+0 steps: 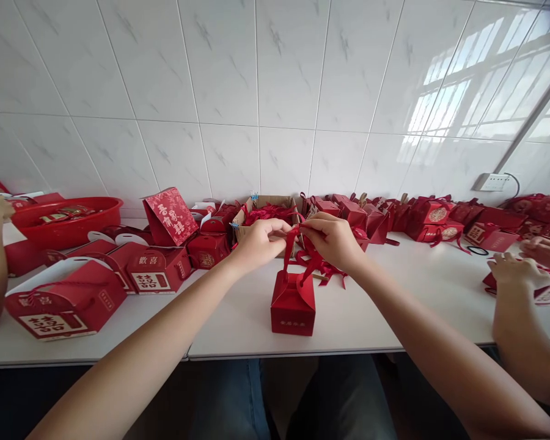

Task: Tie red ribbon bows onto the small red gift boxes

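A small red gift box (293,310) stands upright on the white table in front of me, its top flaps folded together. A red ribbon (289,253) rises from both sides of its top. Above the box, my left hand (266,240) pinches the ribbon from the left. My right hand (330,238) grips it from the right, fingers closed, and the two hands nearly meet. The exact crossing of the ribbon between the fingertips is partly hidden. Loose red ribbons (337,271) lie on the table just behind the box.
Behind my hands sits a cardboard box (242,215) of red ribbons. Gift boxes (68,296) crowd the left, near a red basin (73,220). More boxes (435,214) line the wall at right. Co-workers' hands show at left and right (520,272).
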Available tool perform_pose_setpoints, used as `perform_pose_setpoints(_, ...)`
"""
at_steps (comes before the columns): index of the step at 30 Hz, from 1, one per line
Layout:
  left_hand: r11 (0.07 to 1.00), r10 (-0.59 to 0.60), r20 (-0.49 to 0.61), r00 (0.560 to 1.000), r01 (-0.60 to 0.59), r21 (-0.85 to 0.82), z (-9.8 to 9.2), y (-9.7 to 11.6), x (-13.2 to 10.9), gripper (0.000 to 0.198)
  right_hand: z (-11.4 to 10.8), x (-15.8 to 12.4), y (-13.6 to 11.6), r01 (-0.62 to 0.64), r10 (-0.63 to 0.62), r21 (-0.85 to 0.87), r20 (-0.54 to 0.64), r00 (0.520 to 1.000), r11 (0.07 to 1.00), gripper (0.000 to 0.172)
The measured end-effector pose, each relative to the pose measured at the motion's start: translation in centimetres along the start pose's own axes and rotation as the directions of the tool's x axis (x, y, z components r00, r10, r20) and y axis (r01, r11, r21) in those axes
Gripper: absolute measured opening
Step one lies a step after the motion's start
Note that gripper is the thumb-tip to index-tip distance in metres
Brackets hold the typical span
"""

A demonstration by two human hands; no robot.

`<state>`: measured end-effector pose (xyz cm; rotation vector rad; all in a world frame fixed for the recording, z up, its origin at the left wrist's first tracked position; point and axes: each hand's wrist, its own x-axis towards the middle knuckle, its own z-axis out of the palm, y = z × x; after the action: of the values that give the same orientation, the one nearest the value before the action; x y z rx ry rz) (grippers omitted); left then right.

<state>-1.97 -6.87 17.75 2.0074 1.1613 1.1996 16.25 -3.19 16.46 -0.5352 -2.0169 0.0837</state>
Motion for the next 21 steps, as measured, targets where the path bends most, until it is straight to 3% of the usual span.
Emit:
perform_pose_setpoints(5,0.991,0.125,-0.108,0.986,-0.118,0.066,0.6,-0.5,0.0,0.008,0.3,0.1,-0.5,-0.049,0.051,0.062,-0.026,0.998,0.997,0.015)
perform_pose_setpoints(11,0.975,0.222,-0.337,0.915,-0.214,0.06,0.4,-0.6,0.2,0.011,0.1,0.0,-1.2,-0.183,0.2,0.215,-0.057,0.978,0.959,0.031)
perform_pose_setpoints(16,0.962,0.26,-0.389,0.884,-0.2,0.186,-1.4,-1.5,-0.6,0.011,-0.6,-1.3,-0.4,-0.379,0.468,0.396,-0.156,0.87,0.836,0.038)
perform_pose_setpoints(21,0.995,0.066,-0.402,0.913,-0.091,-0.045,-3.3,-2.9,-2.0,0.022,-1.5,-3.9,0.9,-0.508,0.643,0.529,-0.096,0.76,0.68,0.028)
